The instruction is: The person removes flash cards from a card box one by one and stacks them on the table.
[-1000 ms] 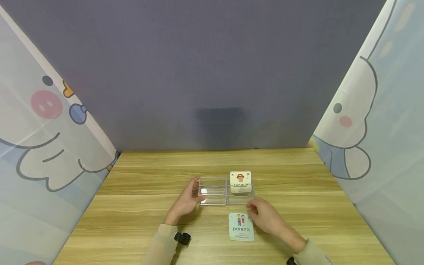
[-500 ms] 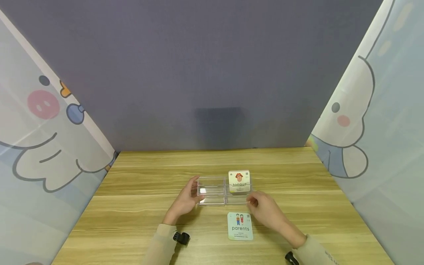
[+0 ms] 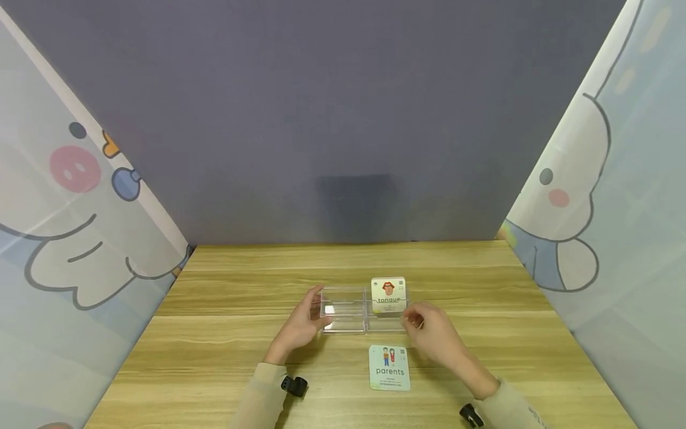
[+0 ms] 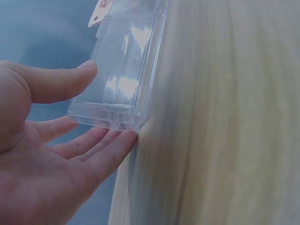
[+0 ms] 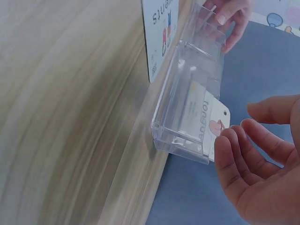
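A clear plastic card holder (image 3: 343, 310) with two side-by-side columns of stepped compartments stands on the table. A card reading "tongue" (image 3: 389, 296) leans upright in its right rear compartment. My left hand (image 3: 303, 322) is at the holder's left end, fingertips against the end wall and thumb extended by the front, as the left wrist view shows. At the right end, my right hand (image 3: 433, 333) has its fingers loosely bent close to the tongue card, with nothing between them. A card reading "parents" (image 3: 389, 368) lies face up in front of the holder.
The wood-grain table (image 3: 241, 274) meets a dark grey back panel (image 3: 343, 119). Cartoon-printed curtains (image 3: 75, 238) flank it on both sides. Black wrist straps (image 3: 295, 386) sit over the light sleeves.
My right hand has moved forward, away from the parents card and up to the holder's right end. My left hand stays at the left end; holder and cards look the same.
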Motion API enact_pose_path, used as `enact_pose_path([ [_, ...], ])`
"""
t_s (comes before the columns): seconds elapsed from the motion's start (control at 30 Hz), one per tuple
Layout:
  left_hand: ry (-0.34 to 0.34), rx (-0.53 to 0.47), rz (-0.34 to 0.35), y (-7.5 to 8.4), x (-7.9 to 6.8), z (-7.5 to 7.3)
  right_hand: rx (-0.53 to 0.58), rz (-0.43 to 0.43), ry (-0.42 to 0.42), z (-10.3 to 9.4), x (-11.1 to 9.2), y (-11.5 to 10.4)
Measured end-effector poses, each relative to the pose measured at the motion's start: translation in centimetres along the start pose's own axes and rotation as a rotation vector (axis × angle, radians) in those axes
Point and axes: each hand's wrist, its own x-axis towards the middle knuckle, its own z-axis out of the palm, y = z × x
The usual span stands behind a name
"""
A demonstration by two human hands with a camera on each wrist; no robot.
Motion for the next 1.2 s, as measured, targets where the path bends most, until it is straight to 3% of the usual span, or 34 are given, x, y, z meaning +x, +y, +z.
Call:
enact_pose_path([
  [0.3, -0.009, 0.001, 0.008, 0.1, -0.2, -0.1, 0.010, 0.008, 0.030, -0.5, 0.5, 0.1],
  [1.2, -0.012, 0.003, 0.015, -0.1, -0.1, 0.0, -0.036, -0.088, 0.143, -1.4, 1.8, 0.2],
])
